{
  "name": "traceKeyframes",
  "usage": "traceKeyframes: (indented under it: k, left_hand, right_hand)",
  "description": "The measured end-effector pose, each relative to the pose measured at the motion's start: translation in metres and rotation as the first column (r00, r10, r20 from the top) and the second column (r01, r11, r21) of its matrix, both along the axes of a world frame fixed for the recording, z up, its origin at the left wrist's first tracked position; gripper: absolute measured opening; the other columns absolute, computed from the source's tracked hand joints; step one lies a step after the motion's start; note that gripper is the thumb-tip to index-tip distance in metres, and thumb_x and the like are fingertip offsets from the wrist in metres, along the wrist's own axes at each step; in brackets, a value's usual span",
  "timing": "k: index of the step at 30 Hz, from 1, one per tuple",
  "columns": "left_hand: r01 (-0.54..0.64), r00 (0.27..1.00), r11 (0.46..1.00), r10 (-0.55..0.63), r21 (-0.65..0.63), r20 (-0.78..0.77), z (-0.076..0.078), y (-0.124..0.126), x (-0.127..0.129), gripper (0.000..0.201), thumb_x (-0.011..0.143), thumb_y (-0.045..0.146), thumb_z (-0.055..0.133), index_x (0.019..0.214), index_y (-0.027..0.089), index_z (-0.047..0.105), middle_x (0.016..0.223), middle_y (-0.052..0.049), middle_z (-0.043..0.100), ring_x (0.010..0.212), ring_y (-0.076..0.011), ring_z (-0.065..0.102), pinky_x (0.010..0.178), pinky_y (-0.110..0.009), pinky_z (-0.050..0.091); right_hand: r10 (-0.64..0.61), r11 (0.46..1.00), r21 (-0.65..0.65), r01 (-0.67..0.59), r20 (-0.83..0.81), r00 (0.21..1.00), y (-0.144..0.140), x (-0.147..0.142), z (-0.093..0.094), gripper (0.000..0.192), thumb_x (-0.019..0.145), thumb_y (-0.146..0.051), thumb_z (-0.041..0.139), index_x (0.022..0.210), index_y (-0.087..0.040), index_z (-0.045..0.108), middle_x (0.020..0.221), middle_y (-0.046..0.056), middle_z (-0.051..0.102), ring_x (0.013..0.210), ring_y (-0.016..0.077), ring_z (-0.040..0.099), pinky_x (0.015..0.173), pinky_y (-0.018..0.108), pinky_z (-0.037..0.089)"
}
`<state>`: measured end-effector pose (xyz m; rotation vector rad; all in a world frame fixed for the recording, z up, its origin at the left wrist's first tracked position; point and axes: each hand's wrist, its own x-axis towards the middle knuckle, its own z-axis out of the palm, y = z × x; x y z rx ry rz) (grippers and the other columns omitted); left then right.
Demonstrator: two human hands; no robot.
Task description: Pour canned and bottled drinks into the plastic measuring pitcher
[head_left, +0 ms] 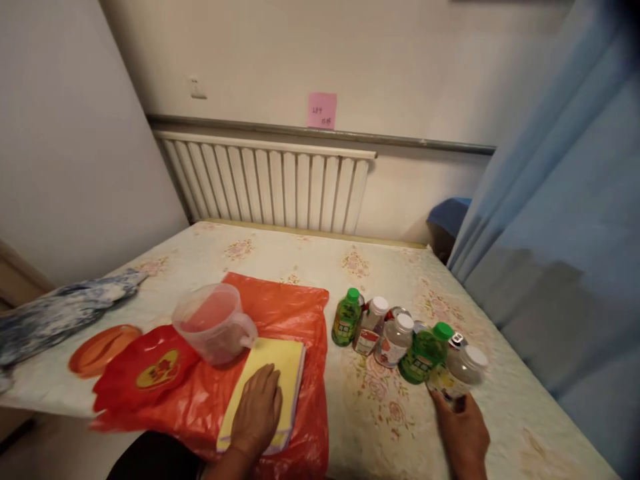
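My left hand (259, 405) lies flat on a stack of yellow paper (287, 363), fingers stretched out. Under the stack spreads a red plastic bag (300, 307). At the right, my right hand (461, 430) has its fingers closed at the base of a clear plastic bottle with a white cap (465, 367), the last in a row of bottles. Beside it stand a green bottle (425, 353), a clear white-capped bottle (395, 343), another clear bottle (371, 327) and a smaller green bottle (347, 320). Several cans, partly hidden, stand behind, among them one can (457, 340).
A translucent measuring jug (213, 327), a red scalloped plate (120, 377) and an orange lid (103, 350) lie left on the floral sheet (380, 413). Blue-white cloth (75, 310) lies farther left. A radiator (270, 183) and a blue curtain (555, 200) border the bed.
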<state>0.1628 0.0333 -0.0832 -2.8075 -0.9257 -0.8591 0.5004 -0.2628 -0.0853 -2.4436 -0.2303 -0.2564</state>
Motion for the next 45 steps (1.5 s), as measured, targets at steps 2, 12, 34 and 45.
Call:
traceKeyframes:
  k: [2, 12, 34, 45]
  left_hand:
    - [-0.011, 1.000, 1.000, 0.011, -0.028, -0.003, 0.001, -0.003, 0.000, 0.030, 0.088, 0.020, 0.045, 0.114, 0.016, 0.061, 0.121, -0.013, 0.064, 0.115, -0.0273, 0.057, 0.097, -0.046, 0.048]
    - [-0.026, 0.999, 0.998, 0.028, -0.063, 0.028, 0.000, -0.009, -0.002, 0.031, 0.087, 0.017, 0.045, 0.115, 0.016, 0.059, 0.122, -0.013, 0.063, 0.117, -0.0270, 0.055, 0.099, -0.047, 0.046]
    - [-0.012, 0.991, 0.982, 0.037, -0.189, 0.131, -0.008, -0.014, -0.003, 0.036, 0.083, 0.016, 0.047, 0.118, 0.013, 0.058, 0.123, -0.015, 0.063, 0.117, -0.0294, 0.056, 0.100, -0.048, 0.044]
    - [0.001, 0.989, 0.965, 0.038, -0.263, 0.142, -0.006, -0.017, -0.004, 0.031, 0.084, 0.018, 0.048, 0.113, 0.017, 0.058, 0.124, -0.012, 0.061, 0.119, -0.0295, 0.053, 0.103, -0.049, 0.041]
  right_hand:
    - [-0.002, 1.000, 0.002, 0.002, -0.022, 1.000, 0.001, -0.001, 0.004, 0.041, 0.069, -0.066, 0.056, 0.074, -0.025, 0.050, 0.071, 0.007, 0.063, 0.063, 0.0272, 0.057, 0.053, 0.035, 0.040]
    - [-0.152, 0.963, 0.213, 0.163, -0.065, 0.986, -0.002, -0.037, 0.020, 0.051, 0.069, -0.059, 0.055, 0.103, -0.021, 0.057, 0.099, 0.015, 0.070, 0.079, 0.0324, 0.067, 0.072, 0.043, 0.051]
    - [0.912, 0.398, 0.373, -0.838, -0.064, 0.404, 0.324, -0.253, 0.140, 0.023, 0.080, -0.039, 0.054, 0.075, -0.018, 0.062, 0.054, -0.003, 0.062, 0.043, 0.0142, 0.057, 0.045, 0.023, 0.042]
    - [0.842, 0.509, 0.279, -0.815, 0.034, 0.538, 0.339, -0.236, 0.149, 0.031, 0.081, -0.047, 0.049, 0.064, -0.022, 0.053, 0.053, -0.002, 0.059, 0.048, 0.0159, 0.053, 0.051, 0.026, 0.036]
